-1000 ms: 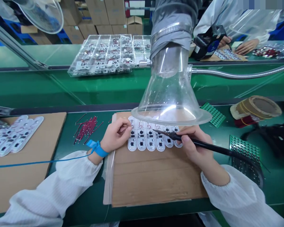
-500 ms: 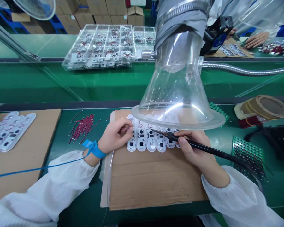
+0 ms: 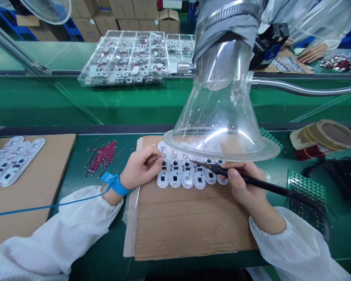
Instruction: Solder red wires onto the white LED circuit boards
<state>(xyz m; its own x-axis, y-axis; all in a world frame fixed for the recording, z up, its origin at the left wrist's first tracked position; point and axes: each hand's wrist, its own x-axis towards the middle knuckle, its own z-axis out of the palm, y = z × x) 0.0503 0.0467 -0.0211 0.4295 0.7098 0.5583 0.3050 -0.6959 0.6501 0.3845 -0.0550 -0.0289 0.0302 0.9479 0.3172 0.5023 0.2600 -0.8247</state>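
My right hand (image 3: 248, 185) is closed around a black soldering iron (image 3: 240, 177), its tip pointing left over a row of white circuit boards (image 3: 187, 175). These rounded boards lie side by side on a cardboard sheet (image 3: 193, 226), with black chips and short red wires on them. At the row's left end my left hand (image 3: 144, 166), with a blue wrist strap (image 3: 117, 184), is closed in a pinch on a thin solder wire. A strand of it hangs below the hand along the cardboard's left edge. The clear fume hood (image 3: 219, 113) partly hides the boards' far ends.
Red wires (image 3: 103, 158) lie in a pile left of the cardboard. More white boards (image 3: 14, 164) rest on another sheet. Green perforated boards (image 3: 305, 187) and a tape-wrapped round holder (image 3: 324, 134) stand right. A compartment tray (image 3: 125, 58) and a co-worker's hand (image 3: 312, 52) are beyond.
The soldering iron and my right hand have shifted slightly right, and the tip is a little farther from my left hand. My left hand has barely moved and stays pinched.
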